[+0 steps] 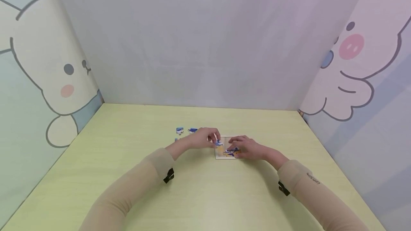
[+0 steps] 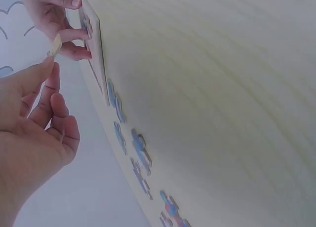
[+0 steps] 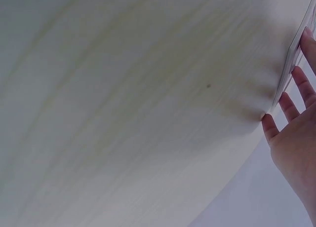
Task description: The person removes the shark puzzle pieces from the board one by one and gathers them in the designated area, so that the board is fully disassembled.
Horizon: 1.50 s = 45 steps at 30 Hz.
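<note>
Left grip (image 1: 203, 138) pinches a puzzle piece (image 2: 56, 44); loosening could drop it. Unclenched right grip (image 1: 252, 149), pressing unevenly, might jog the lower-centre tray (image 1: 221, 158).

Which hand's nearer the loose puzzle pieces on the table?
Left. The left hand, pinching another piece, is beside the loose pieces; the right hand is farther off, touching the puzzle tray.

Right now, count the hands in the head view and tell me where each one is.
2. The left hand pinches a puzzle piece by the tray's left edge; the right hand is over the tray's right side. No others appear hidden.
</note>
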{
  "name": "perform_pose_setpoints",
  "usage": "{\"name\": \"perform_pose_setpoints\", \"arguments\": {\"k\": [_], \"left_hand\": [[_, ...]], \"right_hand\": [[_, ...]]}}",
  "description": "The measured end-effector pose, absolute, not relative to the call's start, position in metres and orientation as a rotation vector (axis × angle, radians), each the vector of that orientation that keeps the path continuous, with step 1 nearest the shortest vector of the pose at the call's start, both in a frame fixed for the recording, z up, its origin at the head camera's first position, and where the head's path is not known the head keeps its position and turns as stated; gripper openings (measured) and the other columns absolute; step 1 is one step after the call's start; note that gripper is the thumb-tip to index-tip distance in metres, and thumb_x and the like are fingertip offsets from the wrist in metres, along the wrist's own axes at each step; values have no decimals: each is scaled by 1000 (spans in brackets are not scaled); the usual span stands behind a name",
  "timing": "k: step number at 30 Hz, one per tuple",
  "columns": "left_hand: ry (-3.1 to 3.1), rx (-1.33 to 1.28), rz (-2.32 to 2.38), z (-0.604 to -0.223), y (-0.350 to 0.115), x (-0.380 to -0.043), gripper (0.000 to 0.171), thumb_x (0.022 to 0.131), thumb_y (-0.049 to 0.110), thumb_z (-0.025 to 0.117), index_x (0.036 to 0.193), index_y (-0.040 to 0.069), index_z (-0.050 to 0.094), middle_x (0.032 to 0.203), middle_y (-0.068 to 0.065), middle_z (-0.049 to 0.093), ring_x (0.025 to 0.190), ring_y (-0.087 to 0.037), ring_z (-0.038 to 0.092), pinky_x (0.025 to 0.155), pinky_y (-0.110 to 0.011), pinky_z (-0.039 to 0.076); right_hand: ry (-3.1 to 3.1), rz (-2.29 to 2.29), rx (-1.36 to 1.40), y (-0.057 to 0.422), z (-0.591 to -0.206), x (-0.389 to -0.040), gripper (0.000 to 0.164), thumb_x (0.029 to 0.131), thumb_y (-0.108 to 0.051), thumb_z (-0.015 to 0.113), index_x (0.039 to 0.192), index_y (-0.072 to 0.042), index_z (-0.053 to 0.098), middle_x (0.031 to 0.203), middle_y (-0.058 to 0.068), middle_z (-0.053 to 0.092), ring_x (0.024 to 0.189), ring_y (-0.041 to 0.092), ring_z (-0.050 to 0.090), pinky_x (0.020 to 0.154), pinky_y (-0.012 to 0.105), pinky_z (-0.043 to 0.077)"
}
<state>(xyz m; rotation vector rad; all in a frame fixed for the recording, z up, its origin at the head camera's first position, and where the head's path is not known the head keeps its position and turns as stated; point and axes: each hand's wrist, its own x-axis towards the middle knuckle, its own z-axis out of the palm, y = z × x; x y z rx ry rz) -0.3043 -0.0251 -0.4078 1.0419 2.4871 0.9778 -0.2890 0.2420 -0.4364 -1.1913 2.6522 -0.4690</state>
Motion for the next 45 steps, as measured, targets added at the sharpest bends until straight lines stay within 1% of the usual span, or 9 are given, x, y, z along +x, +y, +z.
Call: {"name": "perform_pose_setpoints", "arguments": {"k": [8,16,22,24,30,35,37,41,45], "left_hand": [[2517,1027,1005,-393,-43,-303,22,82,11,73,101,14,61,80,6,64,79,-11,55,72,-26,45],[2512,1009,1067,-391,-69,-303,20,84,11,71,102,13,61,82,5,64,79,-10,57,72,-26,47],[2515,983,1102,-393,-89,-301,22,85,10,70,105,11,62,85,4,64,81,-11,57,77,-28,47],[2524,963,1111,-395,-97,-300,23,85,10,70,106,10,62,86,4,64,83,-11,57,78,-29,47],[2541,888,1127,-402,-122,-294,20,86,9,67,106,12,62,88,3,65,83,-12,58,75,-30,48],[2532,872,1125,-411,-140,-290,21,87,8,66,107,11,61,91,2,64,84,-12,58,77,-30,48],[2533,873,1112,-416,-146,-289,20,87,8,66,107,11,61,90,2,64,83,-12,58,77,-29,48],[2508,852,1095,-423,-153,-287,21,87,7,66,108,8,62,86,3,62,82,-13,56,75,-28,47],[2471,798,1088,-427,-159,-285,22,85,4,67,107,6,62,84,0,60,80,-15,54,72,-27,47]], "right_hand": [[2658,-455,-1175,244,-437,-290,32,91,-22,63,122,-22,60,139,10,46,126,37,38,96,62,31],[2654,-471,-1183,245,-436,-290,32,90,-20,64,122,-21,61,139,11,45,127,38,37,97,61,30],[2654,-468,-1171,245,-436,-291,32,90,-21,64,122,-22,61,140,10,45,128,38,36,99,61,29],[2652,-468,-1163,246,-437,-291,32,90,-21,64,122,-23,61,140,10,44,129,38,35,99,61,29],[2649,-472,-1160,245,-437,-291,33,90,-22,64,123,-24,60,140,9,44,129,37,35,99,60,28],[2649,-474,-1168,244,-437,-291,33,90,-20,64,123,-22,60,140,10,44,129,37,35,99,60,28],[2647,-481,-1169,243,-437,-290,33,90,-19,64,122,-21,61,140,11,44,129,38,35,99,61,28],[2646,-484,-1171,243,-437,-289,33,90,-20,64,123,-21,61,140,11,44,129,38,35,99,61,28],[2641,-485,-1165,243,-436,-288,33,91,-21,63,124,-22,60,140,10,44,129,37,35,99,61,28]]}}
